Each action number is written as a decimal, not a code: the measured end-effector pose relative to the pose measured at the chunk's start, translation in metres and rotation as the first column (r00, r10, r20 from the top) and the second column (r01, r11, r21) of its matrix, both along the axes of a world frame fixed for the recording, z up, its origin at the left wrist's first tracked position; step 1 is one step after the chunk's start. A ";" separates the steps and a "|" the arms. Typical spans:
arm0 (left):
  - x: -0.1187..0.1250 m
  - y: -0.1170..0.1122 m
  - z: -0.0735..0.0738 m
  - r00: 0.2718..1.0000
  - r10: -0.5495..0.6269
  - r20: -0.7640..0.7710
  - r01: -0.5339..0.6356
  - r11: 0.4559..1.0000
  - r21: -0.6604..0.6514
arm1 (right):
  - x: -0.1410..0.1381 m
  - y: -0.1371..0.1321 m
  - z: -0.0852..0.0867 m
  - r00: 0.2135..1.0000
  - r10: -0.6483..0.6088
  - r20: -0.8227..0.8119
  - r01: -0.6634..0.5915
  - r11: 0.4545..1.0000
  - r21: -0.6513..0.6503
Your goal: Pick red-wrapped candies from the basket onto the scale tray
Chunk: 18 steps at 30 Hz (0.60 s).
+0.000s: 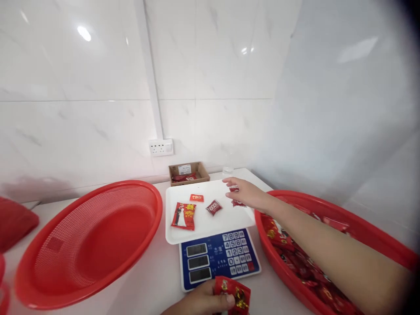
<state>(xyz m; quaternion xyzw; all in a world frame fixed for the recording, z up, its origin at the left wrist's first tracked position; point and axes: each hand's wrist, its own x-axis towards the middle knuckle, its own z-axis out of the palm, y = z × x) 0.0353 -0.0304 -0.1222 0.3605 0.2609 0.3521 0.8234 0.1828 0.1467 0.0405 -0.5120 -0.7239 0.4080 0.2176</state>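
Note:
A blue electronic scale (219,259) with a white weighing tray (203,227) stands in the middle of the table. On the tray lie a red packet with a couple printed on it (183,215), a small orange-red sachet (196,197) and a small dark red candy (214,207). My right hand (244,192) reaches over the tray's far right corner, fingers closed on small red wrapped candies (236,202). My left hand (205,302) is at the near edge below the scale, gripping a red and gold packet (235,296).
A big red mesh basket (88,245) sits left of the scale. A red basket (328,262) full of red sweets is under my right arm. A small cardboard box (188,173) and a wall socket (161,147) are behind. A red bag (15,221) lies far left.

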 end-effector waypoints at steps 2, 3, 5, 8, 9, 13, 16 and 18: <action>-0.001 0.001 0.001 1.000 -0.004 -0.014 0.004 1.000 0.006 | -0.003 0.004 -0.007 1.000 -0.004 0.028 0.003 0.999 0.032; -0.001 0.001 0.000 1.000 -0.002 -0.018 0.002 1.000 -0.001 | -0.003 0.005 -0.008 0.999 0.001 0.040 -0.003 0.999 0.049; 0.000 0.001 -0.002 1.000 0.003 -0.018 -0.003 1.000 -0.019 | 0.001 0.008 -0.008 0.997 0.017 0.073 -0.023 0.996 0.092; 0.002 -0.001 -0.005 0.999 0.035 -0.009 -0.035 0.997 -0.070 | 0.024 0.013 -0.003 0.989 0.011 0.149 -0.039 0.982 0.185; 0.003 -0.002 -0.005 0.998 0.058 -0.012 -0.059 0.994 -0.096 | 0.037 0.014 -0.002 0.983 -0.004 0.182 -0.035 0.978 0.206; 0.006 -0.004 -0.001 0.992 0.116 -0.055 -0.124 0.976 -0.178 | 0.105 0.007 -0.006 0.948 0.007 0.317 -0.053 0.990 0.134; 0.005 -0.005 0.001 0.993 0.093 -0.074 -0.106 0.976 -0.190 | 0.141 -0.011 -0.021 0.926 0.072 0.370 -0.094 0.995 0.040; 0.005 -0.005 0.000 0.992 0.083 -0.091 -0.100 0.976 -0.194 | 0.149 -0.023 -0.036 0.919 0.078 0.387 -0.097 0.995 0.030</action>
